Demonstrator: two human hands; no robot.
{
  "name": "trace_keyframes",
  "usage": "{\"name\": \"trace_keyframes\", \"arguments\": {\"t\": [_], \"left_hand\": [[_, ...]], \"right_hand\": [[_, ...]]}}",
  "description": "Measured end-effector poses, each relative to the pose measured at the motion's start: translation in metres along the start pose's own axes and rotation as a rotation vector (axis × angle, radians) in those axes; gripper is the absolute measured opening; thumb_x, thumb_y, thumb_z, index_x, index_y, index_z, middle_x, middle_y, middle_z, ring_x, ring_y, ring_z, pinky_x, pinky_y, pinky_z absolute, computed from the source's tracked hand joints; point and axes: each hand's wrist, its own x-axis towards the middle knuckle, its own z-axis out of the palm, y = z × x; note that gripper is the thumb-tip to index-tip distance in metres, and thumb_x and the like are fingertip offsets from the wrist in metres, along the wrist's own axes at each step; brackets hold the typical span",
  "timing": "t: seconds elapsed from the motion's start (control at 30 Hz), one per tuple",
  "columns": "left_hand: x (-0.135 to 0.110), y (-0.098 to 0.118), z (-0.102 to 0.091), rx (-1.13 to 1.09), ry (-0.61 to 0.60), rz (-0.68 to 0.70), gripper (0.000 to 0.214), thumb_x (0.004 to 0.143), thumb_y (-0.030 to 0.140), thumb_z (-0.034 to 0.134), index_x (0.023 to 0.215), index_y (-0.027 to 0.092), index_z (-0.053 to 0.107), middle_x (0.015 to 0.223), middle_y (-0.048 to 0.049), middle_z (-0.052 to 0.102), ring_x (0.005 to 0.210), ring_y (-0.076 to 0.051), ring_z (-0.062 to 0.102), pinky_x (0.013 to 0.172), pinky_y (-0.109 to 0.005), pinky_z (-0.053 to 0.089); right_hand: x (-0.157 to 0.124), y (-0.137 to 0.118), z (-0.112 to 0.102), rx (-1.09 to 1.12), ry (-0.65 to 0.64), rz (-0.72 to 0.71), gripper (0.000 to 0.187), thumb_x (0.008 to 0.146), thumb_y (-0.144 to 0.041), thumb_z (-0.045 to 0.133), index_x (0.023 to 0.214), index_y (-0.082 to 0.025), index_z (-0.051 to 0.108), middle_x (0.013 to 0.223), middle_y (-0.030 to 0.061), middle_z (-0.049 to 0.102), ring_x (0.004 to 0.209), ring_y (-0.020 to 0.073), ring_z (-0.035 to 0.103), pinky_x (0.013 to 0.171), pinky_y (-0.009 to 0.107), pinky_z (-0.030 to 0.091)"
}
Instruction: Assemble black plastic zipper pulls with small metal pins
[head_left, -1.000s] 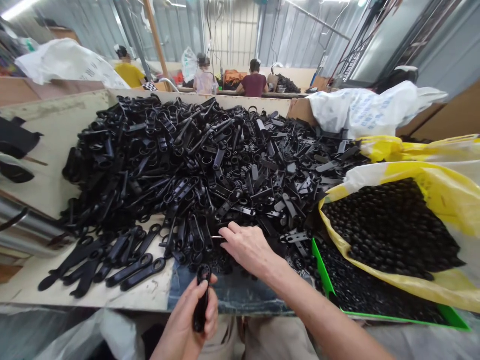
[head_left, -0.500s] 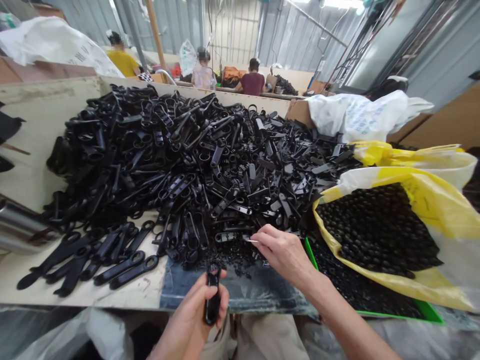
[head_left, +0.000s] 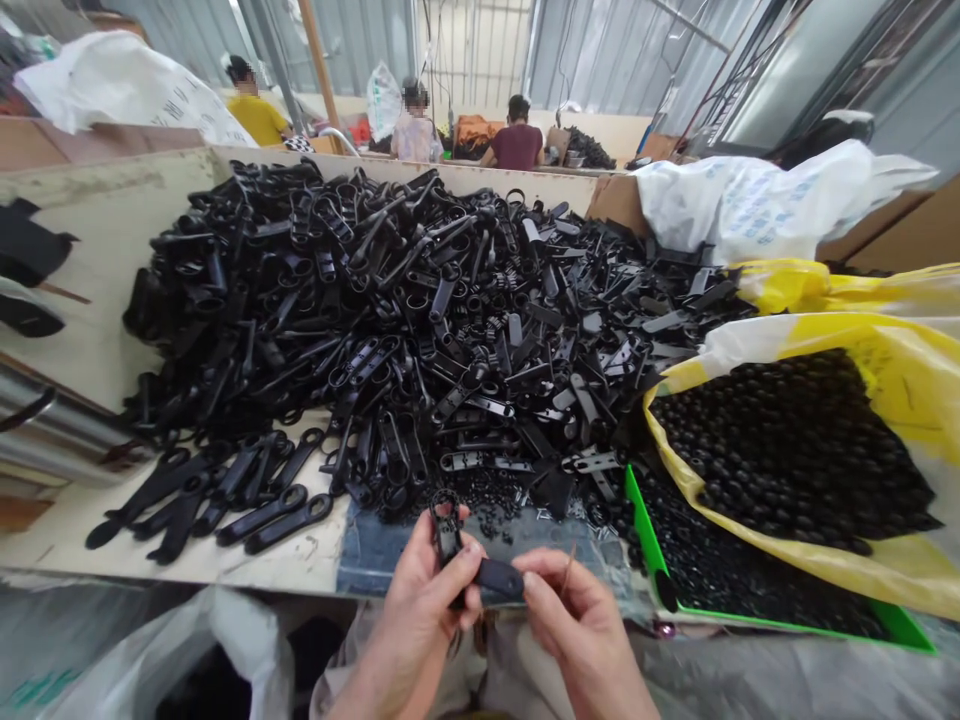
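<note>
My left hand [head_left: 431,595] is closed around a black plastic handle piece [head_left: 448,530] whose ring end points up and away from me. Across it, towards the right, lies a flat black plastic cover strip [head_left: 499,578], with my left thumb on its near end. My right hand [head_left: 577,620] pinches the strip's rounded right end between thumb and finger. A thin pointed stick [head_left: 571,562] rises from the same hand; its kind is unclear. Both hands are above the front edge of the blue work mat [head_left: 375,560]. Tiny black parts [head_left: 487,500] lie scattered just beyond.
A big heap of black plastic parts [head_left: 337,280] fills the bench. Finished-looking handles [head_left: 289,522] lie at left. On the right are a green tray [head_left: 651,545] of small black pieces and a yellow-white sack [head_left: 892,385] of black balls. Several people [head_left: 517,140] sit beyond.
My right hand has come back from the heap's front edge to my left hand. The flat strip now spans both hands. The view has shifted slightly.
</note>
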Motion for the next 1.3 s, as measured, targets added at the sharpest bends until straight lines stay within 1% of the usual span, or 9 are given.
{"name": "trace_keyframes", "arguments": {"t": [0.1,0.2,0.27,0.4,0.53,0.63,0.83,1.07,1.3], "left_hand": [[-0.001,-0.002,-0.008,0.088,0.027,0.046,0.059,0.071,0.044,0.091,0.116,0.025,0.058,0.081,0.0071,0.06,0.052,-0.004,0.048,0.045,-0.015,0.034],[-0.004,-0.005,-0.013,0.076,0.036,0.028,0.059,0.071,0.043,0.091,0.118,0.025,0.061,0.08,0.007,0.061,0.055,-0.005,0.05,0.049,-0.016,0.038],[-0.005,-0.007,-0.013,-0.013,0.04,0.002,0.059,0.071,0.043,0.092,0.119,0.024,0.064,0.085,0.0045,0.064,0.063,-0.007,0.055,0.058,-0.018,0.044],[-0.01,-0.004,-0.01,-0.187,0.058,-0.047,0.06,0.067,0.047,0.093,0.119,0.025,0.071,0.106,-0.0025,0.071,0.096,-0.017,0.064,0.078,-0.025,0.05],[-0.015,-0.002,-0.003,-0.241,-0.048,-0.015,0.044,0.074,0.045,0.089,0.111,0.026,0.074,0.113,-0.003,0.073,0.12,-0.023,0.06,0.099,-0.032,0.047],[-0.015,-0.005,0.001,-0.278,-0.087,0.002,0.041,0.082,0.043,0.084,0.118,0.026,0.072,0.115,-0.0041,0.073,0.118,-0.022,0.061,0.104,-0.035,0.046],[-0.012,-0.011,0.003,-0.262,-0.081,-0.005,0.041,0.086,0.044,0.08,0.122,0.027,0.068,0.123,-0.0049,0.071,0.11,-0.019,0.064,0.096,-0.032,0.05],[-0.009,-0.02,0.005,-0.23,-0.019,0.06,0.043,0.083,0.044,0.084,0.119,0.026,0.071,0.121,-0.006,0.073,0.11,-0.018,0.063,0.098,-0.029,0.052],[-0.006,-0.032,0.006,-0.336,0.091,0.001,0.049,0.072,0.041,0.092,0.112,0.021,0.074,0.121,-0.0086,0.075,0.125,-0.024,0.064,0.11,-0.036,0.049]], "right_hand": [[-0.002,-0.01,-0.008,-0.361,-0.147,-0.369,0.023,0.098,-0.033,0.067,0.118,-0.027,0.077,0.104,0.007,0.074,0.065,0.0131,0.067,0.057,0.02,0.056],[0.004,-0.018,-0.014,-0.618,-0.317,-0.651,0.039,0.1,-0.017,0.061,0.137,-0.026,0.067,0.104,0.0073,0.075,0.079,0.0158,0.073,0.067,0.021,0.061],[0.007,-0.02,-0.014,-0.674,-0.329,-0.745,0.039,0.101,-0.014,0.059,0.138,-0.023,0.065,0.102,0.0078,0.076,0.085,0.0172,0.075,0.072,0.023,0.062],[0.005,-0.021,-0.006,-0.597,-0.179,-0.741,0.036,0.099,-0.013,0.063,0.134,-0.024,0.067,0.099,0.0067,0.077,0.082,0.0169,0.076,0.069,0.021,0.062],[0.001,-0.02,0.009,-0.561,-0.087,-0.726,0.038,0.098,-0.01,0.065,0.133,-0.023,0.068,0.103,0.0077,0.077,0.087,0.018,0.076,0.073,0.023,0.063],[0.002,-0.018,0.018,-0.549,-0.038,-0.722,0.036,0.099,-0.01,0.064,0.132,-0.022,0.068,0.104,0.0078,0.077,0.089,0.0179,0.076,0.075,0.024,0.063],[0.004,-0.014,0.023,-0.585,0.005,-0.778,0.033,0.098,-0.01,0.065,0.128,-0.023,0.07,0.104,0.0072,0.079,0.092,0.0205,0.076,0.077,0.029,0.063],[-0.001,-0.008,0.027,-0.766,0.067,-0.826,0.027,0.099,-0.013,0.064,0.125,-0.021,0.071,0.088,0.0053,0.078,0.071,0.0195,0.072,0.066,0.032,0.056],[-0.002,-0.007,0.034,-0.867,0.108,-0.827,0.021,0.102,-0.016,0.06,0.12,-0.018,0.07,0.081,0.0051,0.076,0.065,0.0186,0.068,0.064,0.032,0.053]]}}
